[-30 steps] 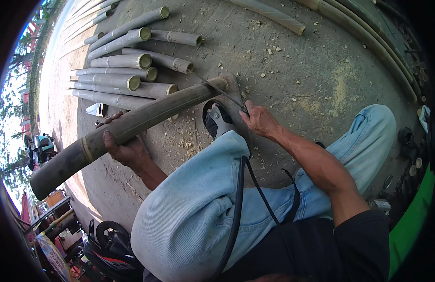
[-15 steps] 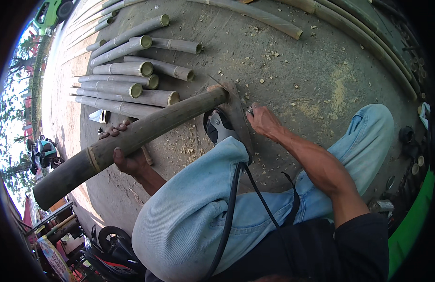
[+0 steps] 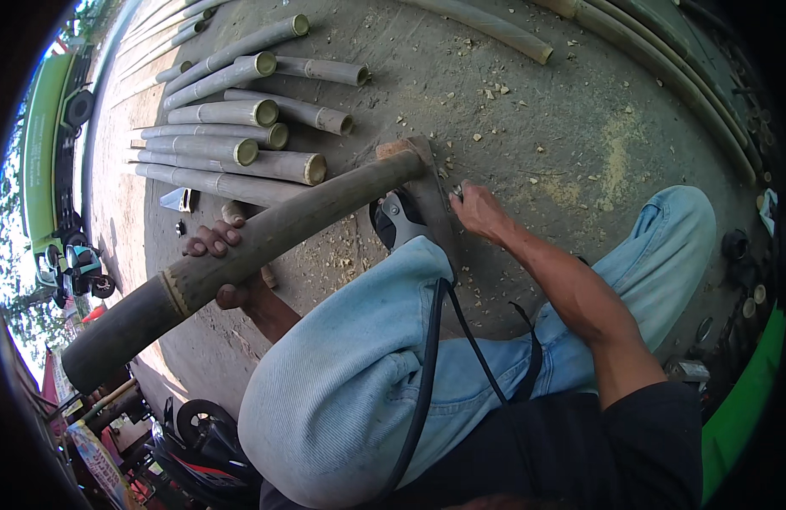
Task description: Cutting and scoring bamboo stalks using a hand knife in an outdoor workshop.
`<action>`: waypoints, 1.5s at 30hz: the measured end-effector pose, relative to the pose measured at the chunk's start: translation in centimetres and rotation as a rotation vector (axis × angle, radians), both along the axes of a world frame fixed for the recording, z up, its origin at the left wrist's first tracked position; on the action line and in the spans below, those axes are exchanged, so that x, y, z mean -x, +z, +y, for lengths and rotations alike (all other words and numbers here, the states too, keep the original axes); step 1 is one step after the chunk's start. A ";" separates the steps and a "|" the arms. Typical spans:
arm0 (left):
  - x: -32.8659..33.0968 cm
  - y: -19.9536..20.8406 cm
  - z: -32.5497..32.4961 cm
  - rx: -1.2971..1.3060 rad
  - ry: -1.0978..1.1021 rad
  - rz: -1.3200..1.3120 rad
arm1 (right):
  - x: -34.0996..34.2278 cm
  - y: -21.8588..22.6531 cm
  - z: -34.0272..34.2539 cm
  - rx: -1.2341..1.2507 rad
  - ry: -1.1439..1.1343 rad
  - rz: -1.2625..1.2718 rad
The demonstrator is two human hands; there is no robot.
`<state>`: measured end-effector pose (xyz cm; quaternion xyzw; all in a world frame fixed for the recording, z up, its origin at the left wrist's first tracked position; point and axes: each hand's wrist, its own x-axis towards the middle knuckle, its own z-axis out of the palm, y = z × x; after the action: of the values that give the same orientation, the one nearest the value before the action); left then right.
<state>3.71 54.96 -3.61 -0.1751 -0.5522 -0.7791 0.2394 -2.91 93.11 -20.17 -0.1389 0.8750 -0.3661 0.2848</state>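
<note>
The left hand [image 3: 246, 297] is clasping the bamboo pole [image 3: 308, 217], whose far end is resting against the wooden slab [image 3: 435, 204], presumably for steadiness; the right hand [image 3: 479, 212] is clenching a mostly hidden tool [image 3: 457, 193]!

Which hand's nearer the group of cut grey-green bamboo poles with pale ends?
Left. The left hand grips a dark, round bamboo pole just below the group in the picture; the right hand is farther off, right of that pole's upper end.

Floor [image 3: 418, 98], grey, dusty. On it: cut bamboo lengths [image 3: 214, 114], left; long poles [image 3: 635, 48], upper right; scattered sawdust [image 3: 615, 157].
</note>
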 end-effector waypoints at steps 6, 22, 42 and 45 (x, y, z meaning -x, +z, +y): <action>-1.2 0.0 -1.1 0.030 -0.072 0.043 | 0.0 1.8 -1.1 0.023 0.021 -0.015; -0.1 -0.9 -0.8 -0.002 -0.248 0.074 | 1.8 -2.0 0.9 -0.037 0.005 -0.061; 0.1 -1.2 5.0 0.004 0.200 -0.199 | 1.3 1.5 -1.0 -0.056 -0.090 -0.047; 0.0 -1.0 5.4 -0.007 0.207 -0.207 | 0.4 2.1 -1.4 -0.036 0.032 0.033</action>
<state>3.72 60.40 -4.61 -0.0349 -0.5863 -0.7661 0.2609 -3.30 91.70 -18.10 -0.1537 0.8836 -0.3434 0.2788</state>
